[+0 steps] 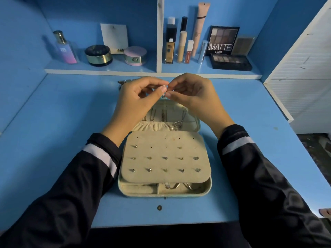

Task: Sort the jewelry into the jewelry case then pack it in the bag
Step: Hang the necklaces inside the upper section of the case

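Observation:
A cream jewelry case (pixel 125 189) lies open on the blue desk (pixel 53 122). Its earring panel (pixel 164 177) carries several small studs in rows. Chains hang inside the lid (pixel 193 122), above an elastic pocket. Rings show in the tray under the panel. Above the lid, my left hand (pixel 136 97) and my right hand (pixel 195 93) meet fingertip to fingertip and both pinch a small silver piece of jewelry (pixel 165 89). A little heap of loose jewelry (pixel 125 82) lies on the desk behind my left hand, mostly hidden.
Cosmetics stand on the shelf (pixel 107 70) at the back: a perfume bottle (pixel 65 49), compacts, foundation and concealer tubes, and eyeshadow palettes (pixel 223 42). A white louvred panel (pixel 304 77) borders the desk on the right. A small round knob (pixel 159 207) sits near the front edge.

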Motion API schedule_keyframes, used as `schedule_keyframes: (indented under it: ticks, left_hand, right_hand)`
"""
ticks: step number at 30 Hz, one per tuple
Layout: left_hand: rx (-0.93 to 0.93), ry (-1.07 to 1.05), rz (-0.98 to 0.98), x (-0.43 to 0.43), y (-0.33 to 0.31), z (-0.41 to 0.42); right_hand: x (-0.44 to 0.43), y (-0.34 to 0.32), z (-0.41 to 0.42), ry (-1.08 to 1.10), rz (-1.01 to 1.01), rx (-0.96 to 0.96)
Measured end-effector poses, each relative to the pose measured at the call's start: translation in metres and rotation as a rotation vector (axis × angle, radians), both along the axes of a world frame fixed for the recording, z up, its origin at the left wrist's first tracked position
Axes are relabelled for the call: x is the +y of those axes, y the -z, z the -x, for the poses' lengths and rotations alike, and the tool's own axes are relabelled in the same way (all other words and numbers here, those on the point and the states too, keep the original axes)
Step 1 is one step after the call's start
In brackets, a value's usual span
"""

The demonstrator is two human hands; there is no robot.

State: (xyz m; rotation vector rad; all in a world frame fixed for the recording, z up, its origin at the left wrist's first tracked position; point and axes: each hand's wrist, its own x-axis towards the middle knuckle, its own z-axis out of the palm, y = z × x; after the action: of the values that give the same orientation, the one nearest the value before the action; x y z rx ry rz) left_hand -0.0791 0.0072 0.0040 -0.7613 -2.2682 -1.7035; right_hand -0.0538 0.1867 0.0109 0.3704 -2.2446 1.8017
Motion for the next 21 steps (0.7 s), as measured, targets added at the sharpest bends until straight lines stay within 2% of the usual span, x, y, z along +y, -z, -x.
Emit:
schedule_keyframes:
  ticks: [7,14,21]
  left_hand:
    - [0.005,-0.005,0.01,-0.001,-0.001,0.001]
    - [0.007,-0.017,0.079,-0.006,0.0,0.004]
    - [0.059,0.016,0.365,-0.01,0.003,0.002]
  right_hand:
    - [-0.007,0.007,0.004,0.006,-0.003,0.038]
    - [0.0,0.002,0.001,-0.009,0.016,-0.068]
    - [0.007,-0.003,-0.009,-0.003,-0.046,-0.113]
